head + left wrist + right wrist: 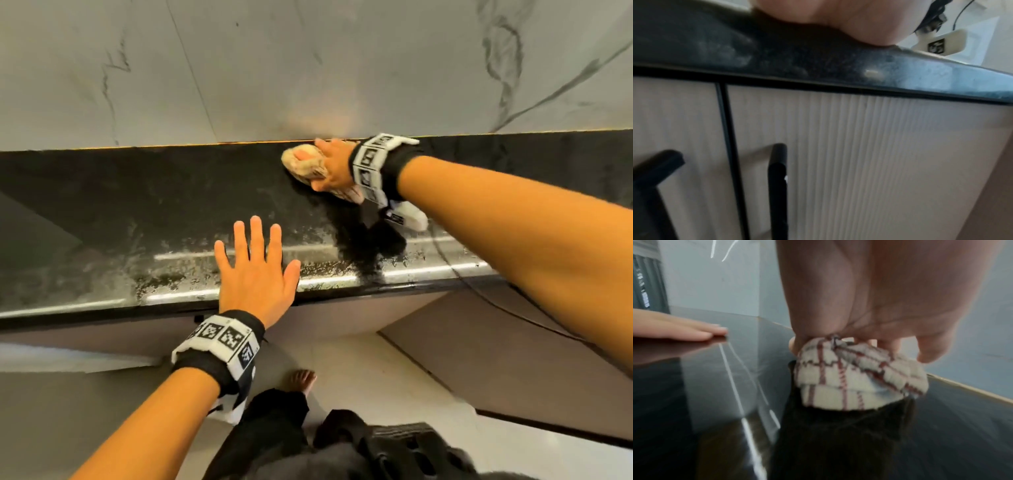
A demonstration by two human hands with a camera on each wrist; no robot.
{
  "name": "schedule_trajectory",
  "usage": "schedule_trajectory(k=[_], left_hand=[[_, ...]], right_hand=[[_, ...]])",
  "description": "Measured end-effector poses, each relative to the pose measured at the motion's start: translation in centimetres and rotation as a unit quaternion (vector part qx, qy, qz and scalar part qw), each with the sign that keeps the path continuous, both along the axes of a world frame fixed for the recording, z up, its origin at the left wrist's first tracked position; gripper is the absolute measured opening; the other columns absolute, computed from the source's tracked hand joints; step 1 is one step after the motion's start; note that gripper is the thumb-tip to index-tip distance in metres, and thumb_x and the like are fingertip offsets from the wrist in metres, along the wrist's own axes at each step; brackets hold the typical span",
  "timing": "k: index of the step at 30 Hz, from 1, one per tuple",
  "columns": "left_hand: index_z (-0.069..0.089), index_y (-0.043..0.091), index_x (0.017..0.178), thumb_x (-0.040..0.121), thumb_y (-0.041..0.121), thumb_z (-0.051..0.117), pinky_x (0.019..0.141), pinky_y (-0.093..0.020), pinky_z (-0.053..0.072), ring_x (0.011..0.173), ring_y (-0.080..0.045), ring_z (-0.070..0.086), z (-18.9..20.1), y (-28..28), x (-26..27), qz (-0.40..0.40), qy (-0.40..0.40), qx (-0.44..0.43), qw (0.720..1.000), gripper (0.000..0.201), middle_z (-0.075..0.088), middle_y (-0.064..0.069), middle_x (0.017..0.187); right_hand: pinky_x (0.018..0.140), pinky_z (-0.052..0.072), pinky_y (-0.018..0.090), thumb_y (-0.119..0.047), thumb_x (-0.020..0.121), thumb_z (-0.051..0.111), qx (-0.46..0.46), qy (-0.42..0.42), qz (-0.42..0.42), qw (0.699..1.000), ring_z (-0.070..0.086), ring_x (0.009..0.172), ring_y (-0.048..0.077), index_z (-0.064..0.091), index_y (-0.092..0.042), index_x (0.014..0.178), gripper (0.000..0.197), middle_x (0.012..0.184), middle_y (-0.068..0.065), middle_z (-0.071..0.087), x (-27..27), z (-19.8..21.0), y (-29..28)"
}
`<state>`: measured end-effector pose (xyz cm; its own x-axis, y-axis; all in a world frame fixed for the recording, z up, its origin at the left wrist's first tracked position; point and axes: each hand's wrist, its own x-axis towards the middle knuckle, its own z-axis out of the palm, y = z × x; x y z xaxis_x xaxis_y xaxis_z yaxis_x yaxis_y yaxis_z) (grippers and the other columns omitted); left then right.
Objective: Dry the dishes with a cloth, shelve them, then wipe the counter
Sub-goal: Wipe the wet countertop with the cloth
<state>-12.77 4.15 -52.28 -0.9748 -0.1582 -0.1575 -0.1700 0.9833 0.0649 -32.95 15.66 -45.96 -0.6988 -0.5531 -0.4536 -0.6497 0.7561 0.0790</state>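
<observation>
A bunched cream cloth (pixel 303 163) with red check lines lies on the black stone counter (pixel 137 219), close to the back wall. My right hand (pixel 330 164) grips the cloth (pixel 857 379) from above, fingers curled round it, pressing it onto the counter (pixel 715 394). My left hand (pixel 255 270) lies flat near the counter's front edge, fingers straight and spread, holding nothing. Only the heel of that left hand (pixel 838 21) shows in the left wrist view, on the counter edge (pixel 818 68). No dishes are in view.
The counter is wet and streaked near its front edge (pixel 178 270). A grey marble wall (pixel 308 68) rises right behind it. Below the counter are pale ribbed cabinet doors (pixel 869 154) with black handles (pixel 778 186). A thin black cable (pixel 479 291) hangs from my right wrist.
</observation>
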Motion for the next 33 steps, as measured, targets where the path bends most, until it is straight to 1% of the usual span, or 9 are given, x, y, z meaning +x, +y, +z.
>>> schedule_trajectory(k=[5,8,12,15,17,21,27,31,33], left_hand=[[0.008,0.021,0.151,0.091,0.054,0.008,0.115,-0.055,0.005,0.146,-0.031,-0.001,0.1,0.1,0.0,-0.002,0.006,-0.01,1.0,0.068,0.001,-0.01,0.159],[0.009,0.021,0.15,0.095,0.049,0.022,0.115,-0.055,0.006,0.146,-0.031,0.0,-0.3,0.1,0.0,0.003,0.024,-0.012,1.0,0.064,0.002,-0.009,0.159],[0.013,0.021,0.15,0.095,0.047,0.027,0.114,-0.057,0.009,0.146,-0.032,0.004,-0.2,0.5,0.1,0.004,0.04,-0.019,0.999,0.062,0.007,-0.01,0.159],[0.015,0.022,0.149,0.095,0.045,0.027,0.114,-0.057,0.01,0.146,-0.031,0.005,-0.2,0.6,0.0,0.013,0.042,-0.019,0.999,0.06,0.009,-0.009,0.158],[0.017,0.022,0.149,0.095,0.043,0.028,0.114,-0.057,0.011,0.145,-0.031,0.006,0.0,0.9,0.1,0.012,0.046,-0.023,0.999,0.058,0.011,-0.009,0.158],[0.017,0.023,0.149,0.098,0.038,0.025,0.115,-0.058,0.005,0.146,-0.029,0.0,0.7,1.7,-0.1,0.067,0.025,0.011,0.997,0.054,0.006,-0.005,0.159],[0.032,0.02,0.14,0.096,0.034,0.029,0.11,-0.06,0.012,0.142,-0.027,0.011,2.0,10.3,-1.2,-0.025,0.066,0.046,0.996,0.047,0.017,-0.007,0.153],[0.022,0.021,0.147,0.098,0.036,0.025,0.115,-0.056,0.003,0.146,-0.024,-0.001,2.4,14.8,-3.7,-0.051,0.013,0.103,0.993,0.052,0.006,-0.004,0.159],[0.017,0.02,0.149,0.099,0.037,0.025,0.116,-0.055,0.0,0.147,-0.024,-0.004,2.7,16.4,-5.3,-0.037,-0.021,0.085,0.995,0.053,0.002,-0.004,0.159]], right_hand=[[0.116,0.023,0.042,-0.053,0.081,0.054,-0.046,-0.05,0.003,0.998,0.028,0.139,0.032,0.022,-0.025,0.147,0.079,0.155,0.008,0.022,-3.5,-0.5,3.1],[0.117,0.013,0.031,-0.024,0.092,0.055,-0.083,-0.041,-0.066,0.994,0.022,0.142,0.028,0.018,-0.016,0.149,0.068,0.156,0.008,0.017,-4.2,-0.9,9.8],[0.103,0.039,0.04,-0.045,0.083,0.06,-0.045,0.021,-0.243,0.969,0.044,0.125,0.04,0.033,-0.009,0.141,0.073,0.139,0.022,0.042,0.7,-0.8,15.6],[0.085,0.051,0.041,-0.062,0.061,0.052,-0.094,0.055,-0.187,0.976,0.06,0.102,0.037,0.047,-0.03,0.125,0.071,0.112,0.009,0.06,7.0,-1.1,12.8],[0.076,0.052,0.043,-0.058,0.058,0.047,-0.125,0.091,-0.113,0.982,0.062,0.088,0.034,0.05,-0.04,0.11,0.055,0.095,0.002,0.062,11.5,-1.3,10.7],[0.11,0.024,0.05,-0.059,0.081,0.051,-0.122,0.098,-0.047,0.987,0.031,0.133,0.034,0.029,-0.036,0.141,0.068,0.146,0.008,0.035,17.8,-3.2,10.7],[0.092,0.044,0.046,-0.06,0.073,0.039,-0.136,0.147,-0.17,0.965,0.052,0.109,0.034,0.041,-0.031,0.129,0.063,0.118,0.007,0.055,15.8,-2.6,22.4],[0.101,0.035,0.049,-0.063,0.075,0.048,-0.12,0.099,-0.38,0.912,0.048,0.12,0.034,0.041,-0.018,0.129,0.071,0.13,0.012,0.051,12.1,-1.6,28.2],[0.101,0.035,0.049,-0.065,0.077,0.047,-0.109,0.077,-0.408,0.903,0.046,0.122,0.036,0.041,-0.015,0.13,0.073,0.132,0.015,0.048,10.1,-0.7,28.8]])
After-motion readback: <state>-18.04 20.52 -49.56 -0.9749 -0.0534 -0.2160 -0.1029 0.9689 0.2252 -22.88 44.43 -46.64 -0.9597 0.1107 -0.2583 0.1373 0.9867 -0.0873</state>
